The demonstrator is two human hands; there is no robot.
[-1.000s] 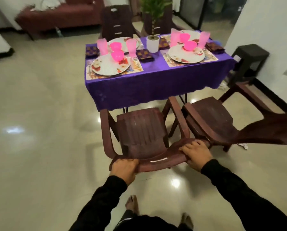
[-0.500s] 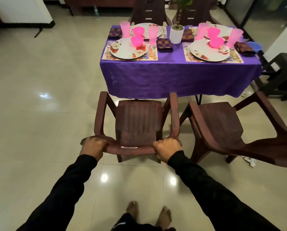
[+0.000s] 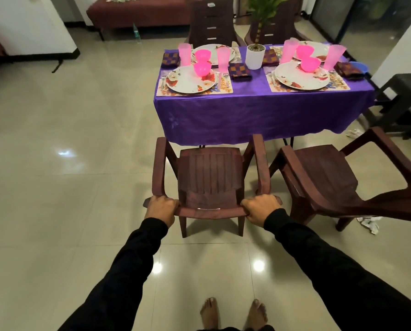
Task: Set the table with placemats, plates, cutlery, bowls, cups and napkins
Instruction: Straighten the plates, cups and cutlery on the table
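A table under a purple cloth [image 3: 259,115] carries floral placemats [image 3: 226,88], white floral plates [image 3: 190,80], pink bowls [image 3: 202,68], pink cups [image 3: 184,53] and dark checked napkins [image 3: 239,71]. Cutlery lies beside the plates. A brown plastic chair [image 3: 210,180] stands upright at the table's near left side, its seat facing the table. My left hand [image 3: 161,209] grips the left end of its top backrest rail. My right hand [image 3: 259,209] grips the right end.
A second brown chair [image 3: 323,177] stands angled to the right, close to the first. Two more chairs [image 3: 211,22] are at the far side. A white plant pot [image 3: 255,56] sits mid-table, a dark stool [image 3: 405,101] at right, a sofa [image 3: 137,13] behind. Shiny tiled floor lies left.
The chair went from tilted back to upright on its legs, squared to the table. Both hands kept hold of the backrest rail.
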